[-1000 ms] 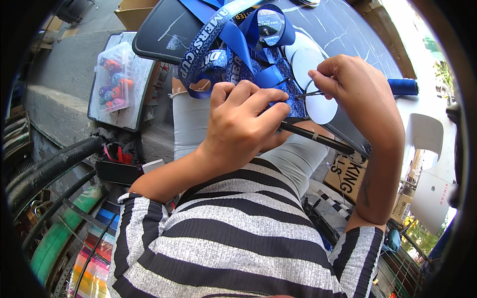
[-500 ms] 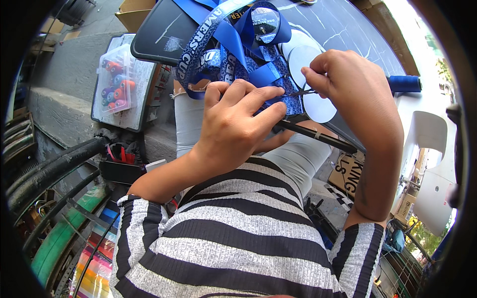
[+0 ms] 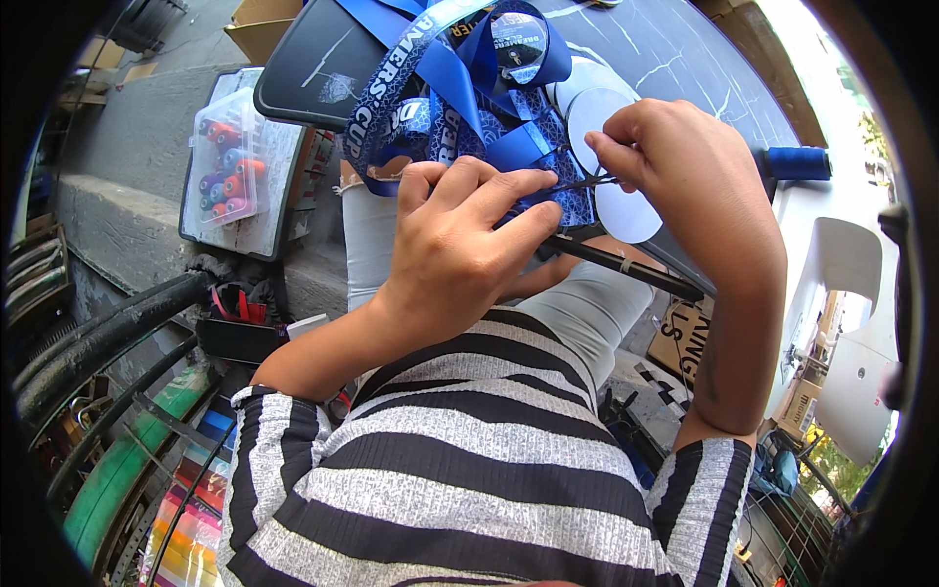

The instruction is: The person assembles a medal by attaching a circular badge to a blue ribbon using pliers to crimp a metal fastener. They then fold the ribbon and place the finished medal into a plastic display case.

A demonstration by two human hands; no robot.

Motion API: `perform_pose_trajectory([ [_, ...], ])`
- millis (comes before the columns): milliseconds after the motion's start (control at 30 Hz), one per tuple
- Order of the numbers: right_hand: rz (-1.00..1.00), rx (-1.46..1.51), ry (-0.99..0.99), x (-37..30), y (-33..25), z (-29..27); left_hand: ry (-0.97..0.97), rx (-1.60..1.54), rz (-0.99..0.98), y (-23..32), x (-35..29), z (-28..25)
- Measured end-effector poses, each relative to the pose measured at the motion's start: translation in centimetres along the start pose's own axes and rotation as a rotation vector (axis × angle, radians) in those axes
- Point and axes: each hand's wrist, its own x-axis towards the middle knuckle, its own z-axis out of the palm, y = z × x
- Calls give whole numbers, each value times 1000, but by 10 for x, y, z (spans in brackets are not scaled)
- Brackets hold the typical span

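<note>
My left hand [image 3: 455, 230] is bent over a blue patterned fabric piece [image 3: 577, 203], with the thumb and forefinger pinched at its edge. Exactly what lies between those fingertips is hard to see. In my right hand [image 3: 685, 176] is a pair of small dark scissors [image 3: 590, 182], the thin blades pointing left toward my left fingertips. Blue printed ribbon [image 3: 381, 112] loops over the table edge beyond my left hand. A plain blue ribbon end [image 3: 520, 147] lies just above the blades. White round discs [image 3: 626, 213] lie under and beside my right hand.
A dark marbled table [image 3: 646, 49] stretches away ahead. A blue thread spool [image 3: 797, 163] lies at the right beside a white machine [image 3: 831, 264]. On the left, a clear box of colored spools [image 3: 230, 161] rests on a stand. A black bar [image 3: 626, 264] crosses below the table edge.
My right hand has shifted slightly left with the scissors, whose blades sit a little closer to my left fingertips. My left hand has hardly moved.
</note>
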Motion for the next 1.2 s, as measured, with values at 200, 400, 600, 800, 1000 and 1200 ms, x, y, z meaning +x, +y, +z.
perform_pose_trajectory([
  [200,-11,13,24,-1,2,3,1,6,1,0,0,0],
  [400,-6,13,17,-2,0,2,-4,5,2,0,0,0],
  [600,-13,-14,15,0,2,1,-6,5,-2,1,0,0],
  [800,109,286,79,-14,23,-1,30,-5,-3,1,-3,0],
  [1000,250,608,91,-33,35,25,42,-13,17,-3,-3,-2],
  [1200,293,610,186,-47,47,39,14,25,88,-2,-3,-1],
])
